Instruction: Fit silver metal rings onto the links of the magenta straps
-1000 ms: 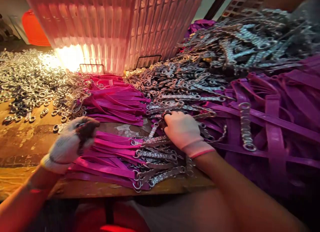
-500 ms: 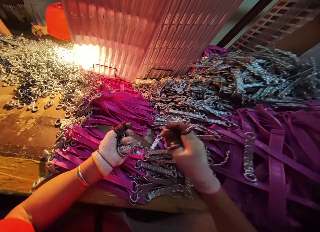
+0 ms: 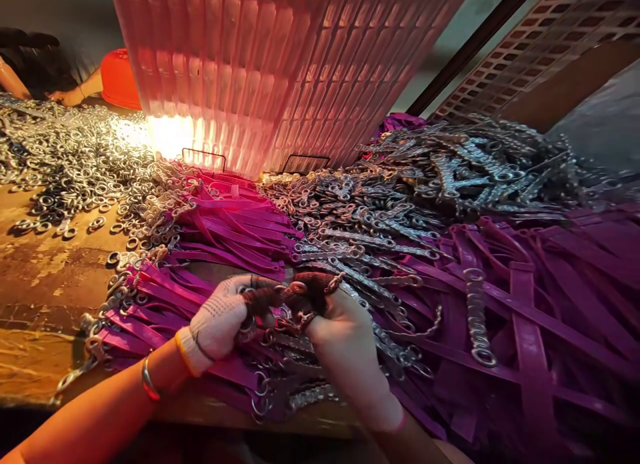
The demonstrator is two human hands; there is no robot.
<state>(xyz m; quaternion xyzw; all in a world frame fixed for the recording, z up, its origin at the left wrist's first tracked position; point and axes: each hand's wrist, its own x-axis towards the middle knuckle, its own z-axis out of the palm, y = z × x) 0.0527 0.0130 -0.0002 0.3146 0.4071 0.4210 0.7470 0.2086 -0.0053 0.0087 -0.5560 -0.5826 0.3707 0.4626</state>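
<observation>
Both my hands wear white knit gloves with dark fingertips and meet over the table's front edge. My left hand point(image 3: 223, 321) pinches a small metal ring point(image 3: 299, 289) between thumb and fingers. My right hand point(image 3: 345, 344) grips a short metal chain point(image 3: 363, 284) that runs off to the right, its end held against the ring. Beneath my hands lies a stack of magenta straps point(image 3: 165, 297) with chains attached to their ends.
Loose metal rings point(image 3: 75, 164) cover the wooden table point(image 3: 35, 284) at left. A heap of chains point(image 3: 410, 197) and purple straps point(image 3: 540, 304) fills the right. A pink ribbed panel point(image 3: 280, 64) stands behind. Another person's arm point(image 3: 75, 94) and an orange bowl point(image 3: 117, 77) are at far left.
My hands have come together at the table's front, fingertips now touching over the ring and chain end. The camera view has shifted slightly up and left.
</observation>
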